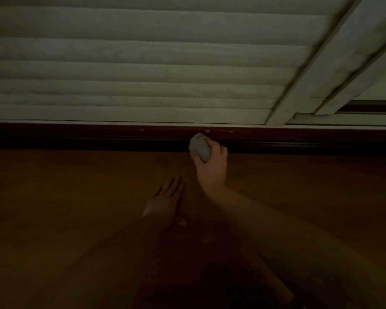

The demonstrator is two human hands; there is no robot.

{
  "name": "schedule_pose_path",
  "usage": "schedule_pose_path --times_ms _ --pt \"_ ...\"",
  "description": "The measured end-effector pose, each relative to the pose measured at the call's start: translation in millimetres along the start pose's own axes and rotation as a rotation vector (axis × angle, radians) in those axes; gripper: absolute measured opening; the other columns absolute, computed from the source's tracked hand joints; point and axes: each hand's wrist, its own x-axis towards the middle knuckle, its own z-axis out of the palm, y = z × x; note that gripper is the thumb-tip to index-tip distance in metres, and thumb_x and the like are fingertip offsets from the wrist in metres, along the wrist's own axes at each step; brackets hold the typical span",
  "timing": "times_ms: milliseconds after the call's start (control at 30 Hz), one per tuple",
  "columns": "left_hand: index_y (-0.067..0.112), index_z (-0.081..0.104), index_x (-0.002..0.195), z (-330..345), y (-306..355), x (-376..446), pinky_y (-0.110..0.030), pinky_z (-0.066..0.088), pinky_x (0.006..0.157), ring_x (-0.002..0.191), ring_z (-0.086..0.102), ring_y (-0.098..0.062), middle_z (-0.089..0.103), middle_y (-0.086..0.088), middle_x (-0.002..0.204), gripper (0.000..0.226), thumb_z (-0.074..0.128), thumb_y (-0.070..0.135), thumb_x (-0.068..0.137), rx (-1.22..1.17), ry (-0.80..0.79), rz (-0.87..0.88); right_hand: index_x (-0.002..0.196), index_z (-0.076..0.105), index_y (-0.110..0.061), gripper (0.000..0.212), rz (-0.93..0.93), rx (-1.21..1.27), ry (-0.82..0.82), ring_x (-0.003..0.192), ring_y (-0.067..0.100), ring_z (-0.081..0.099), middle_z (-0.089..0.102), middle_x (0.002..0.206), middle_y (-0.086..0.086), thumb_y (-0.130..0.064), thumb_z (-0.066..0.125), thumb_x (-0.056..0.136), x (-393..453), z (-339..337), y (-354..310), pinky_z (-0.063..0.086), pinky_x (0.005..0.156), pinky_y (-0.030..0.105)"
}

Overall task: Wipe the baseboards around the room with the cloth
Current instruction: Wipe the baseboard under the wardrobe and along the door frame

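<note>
Forearms reach out from us over the dim brown wooden floor (54, 186). Nearest, our left hand (165, 202) lies flat on the boards, fingers straight and spread. Just beyond it, our right hand (211, 168) grips the small crumpled pale grey cloth (200, 148), which bulges from the top of our fist and presses against the dark reddish-brown wooden baseboard (98, 137). Behind it rises a white slatted shutter (132, 70).
</note>
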Motion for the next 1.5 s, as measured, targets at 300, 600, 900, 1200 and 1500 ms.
schedule_pose_path --times_ms 300,600,900,1200,1500 --pt "0.022 -0.017 0.155 1.4 -3.2 3.2 -0.044 -0.003 0.123 0.148 -0.024 -0.016 -0.032 0.004 0.158 0.122 0.066 0.065 0.079 -0.015 -0.023 0.007 0.122 0.056 -0.011 0.051 0.084 0.153 -0.072 0.104 0.016 0.057 0.058 0.119 0.007 -0.034 0.078 0.082 15.3 18.7 -7.7 0.051 0.086 0.033" --pt "0.026 -0.02 0.154 1.5 -5.5 4.1 -0.042 -0.004 0.121 0.148 -0.021 -0.014 -0.033 0.007 0.157 0.125 0.069 0.065 0.076 -0.023 0.0 -0.006 0.123 0.053 -0.014 0.047 0.094 -0.012 0.057 0.101 0.006 0.049 0.052 0.118 -0.001 -0.033 0.075 0.086 46.1 -53.9 39.6 0.042 0.082 0.022" --pt "0.021 -0.009 0.158 -22.5 13.2 13.7 -0.048 0.007 0.123 0.152 -0.007 -0.021 -0.015 0.0 0.165 0.119 0.069 0.062 0.078 0.118 -0.046 0.025 0.124 0.054 -0.006 0.043 0.259 -0.05 0.344 0.112 0.026 0.056 0.055 0.125 0.014 -0.023 0.071 0.088 70.3 -139.2 71.2 0.042 0.088 0.027" --pt "0.026 -0.007 0.158 -32.0 101.1 49.1 -0.057 0.004 0.121 0.151 -0.013 -0.024 -0.02 0.0 0.164 0.111 0.062 0.069 0.081 0.061 -0.118 0.165 0.127 0.054 -0.009 0.053 0.352 -0.131 0.361 0.109 0.027 0.06 0.06 0.125 0.013 -0.029 0.076 0.083 45.7 -224.2 104.2 0.038 0.076 0.024" --pt "0.021 -0.016 0.156 -20.6 133.5 57.8 -0.072 0.005 0.113 0.149 -0.019 -0.036 -0.032 -0.008 0.159 0.129 0.072 0.067 0.073 0.105 -0.182 0.068 0.129 0.057 -0.014 0.059 0.224 -0.202 0.167 0.109 0.024 0.059 0.06 0.123 0.008 -0.038 0.079 0.081 17.1 -208.1 107.2 0.045 0.081 0.03"
